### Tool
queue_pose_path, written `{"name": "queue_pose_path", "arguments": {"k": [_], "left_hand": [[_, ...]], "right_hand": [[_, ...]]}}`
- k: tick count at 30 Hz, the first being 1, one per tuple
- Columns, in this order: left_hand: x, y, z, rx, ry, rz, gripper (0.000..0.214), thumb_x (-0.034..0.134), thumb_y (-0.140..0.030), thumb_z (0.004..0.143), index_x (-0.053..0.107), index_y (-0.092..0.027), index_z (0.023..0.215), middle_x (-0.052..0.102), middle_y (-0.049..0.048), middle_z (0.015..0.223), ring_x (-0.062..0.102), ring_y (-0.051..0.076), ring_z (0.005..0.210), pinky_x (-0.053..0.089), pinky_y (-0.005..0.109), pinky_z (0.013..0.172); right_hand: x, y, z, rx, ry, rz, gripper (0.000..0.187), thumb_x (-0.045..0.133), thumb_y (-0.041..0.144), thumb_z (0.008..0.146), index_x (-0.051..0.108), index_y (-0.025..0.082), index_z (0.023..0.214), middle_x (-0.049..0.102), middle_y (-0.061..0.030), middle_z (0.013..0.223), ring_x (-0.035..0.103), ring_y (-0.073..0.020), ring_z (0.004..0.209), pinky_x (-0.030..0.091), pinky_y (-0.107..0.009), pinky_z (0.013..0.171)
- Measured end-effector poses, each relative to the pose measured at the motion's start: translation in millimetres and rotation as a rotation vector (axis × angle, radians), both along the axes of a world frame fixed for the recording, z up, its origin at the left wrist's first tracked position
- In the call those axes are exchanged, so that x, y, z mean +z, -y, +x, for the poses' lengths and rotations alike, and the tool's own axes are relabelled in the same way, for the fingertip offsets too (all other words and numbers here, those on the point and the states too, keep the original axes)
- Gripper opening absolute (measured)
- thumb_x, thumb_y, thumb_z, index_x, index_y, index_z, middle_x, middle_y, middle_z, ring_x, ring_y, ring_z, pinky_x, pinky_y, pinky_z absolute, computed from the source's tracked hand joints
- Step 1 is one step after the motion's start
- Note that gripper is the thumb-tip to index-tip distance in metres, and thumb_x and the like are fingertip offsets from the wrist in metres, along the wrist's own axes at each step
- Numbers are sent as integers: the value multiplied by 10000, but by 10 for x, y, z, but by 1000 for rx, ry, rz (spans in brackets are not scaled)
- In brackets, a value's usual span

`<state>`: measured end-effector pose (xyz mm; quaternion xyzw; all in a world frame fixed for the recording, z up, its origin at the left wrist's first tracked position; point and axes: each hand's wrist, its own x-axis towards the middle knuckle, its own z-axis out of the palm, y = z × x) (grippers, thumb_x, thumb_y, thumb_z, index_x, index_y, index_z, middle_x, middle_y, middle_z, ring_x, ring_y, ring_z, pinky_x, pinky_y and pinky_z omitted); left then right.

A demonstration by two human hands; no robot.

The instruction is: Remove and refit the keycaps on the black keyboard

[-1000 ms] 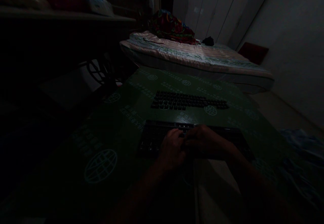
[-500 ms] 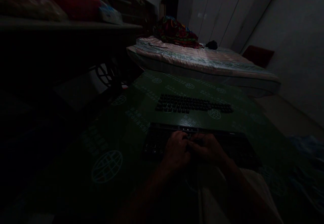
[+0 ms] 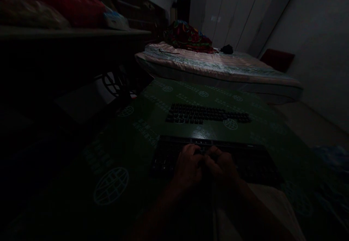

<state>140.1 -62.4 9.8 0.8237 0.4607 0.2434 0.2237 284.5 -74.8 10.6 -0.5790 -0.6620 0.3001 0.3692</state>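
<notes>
A black keyboard lies across the green tabletop in front of me, its middle covered by both hands. My left hand rests on it with bent, closed fingers. Close beside it, my right hand is also closed, thumb and fingers drawn together near the left fingertips. Whatever is between the fingers is too dark and small to make out. Beyond the keyboard, many loose black keycaps are laid out in rows, apart from it.
The green table has pale globe prints. A light cloth lies at the near right. A bed with a bundled red blanket stands behind. At the left is a shelf-like surface holding a red bag.
My right hand has turned a little, and its fingers are more curled. My left hand stays almost in place. The whole view has shifted slightly.
</notes>
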Motion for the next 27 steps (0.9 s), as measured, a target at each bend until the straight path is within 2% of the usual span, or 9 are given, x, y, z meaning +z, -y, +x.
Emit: {"name": "queue_pose_path", "arguments": {"k": [8,15,20,24,27], "left_hand": [[-22,15,8,8,-4,15,150,612,-148,720,686,-207,836,543,76,1128,439,271,1102,419,435,899],[-24,9,19,34,80,9,171,598,-117,711,664,-195,849,586,72,1069,454,258,1102,412,436,924],[-2,21,-17,36,263,27,133,547,-124,753,644,-184,821,639,54,940,524,212,992,439,363,884],[36,34,-63,108,348,-150,154,552,-157,746,653,-190,856,637,36,854,585,180,832,478,293,750],[46,30,-86,157,404,-258,145,587,-190,721,672,-188,839,628,38,858,602,175,816,478,274,739]], "right_hand": [[-87,-24,24,-86,-159,-91,152,503,324,729,506,199,643,500,29,497,441,-98,429,327,-198,399],[-121,-50,36,-171,-402,-111,212,566,363,721,522,176,631,461,46,495,392,-77,431,323,-185,398],[-1,1,4,-102,-488,-93,229,592,362,727,529,171,619,442,50,492,392,-73,434,320,-183,399],[93,47,32,46,-435,-54,189,571,328,766,571,168,667,488,29,537,443,-85,469,358,-189,425],[100,40,67,131,-312,69,164,546,295,796,596,171,700,545,6,597,498,-100,523,407,-204,484]]}}
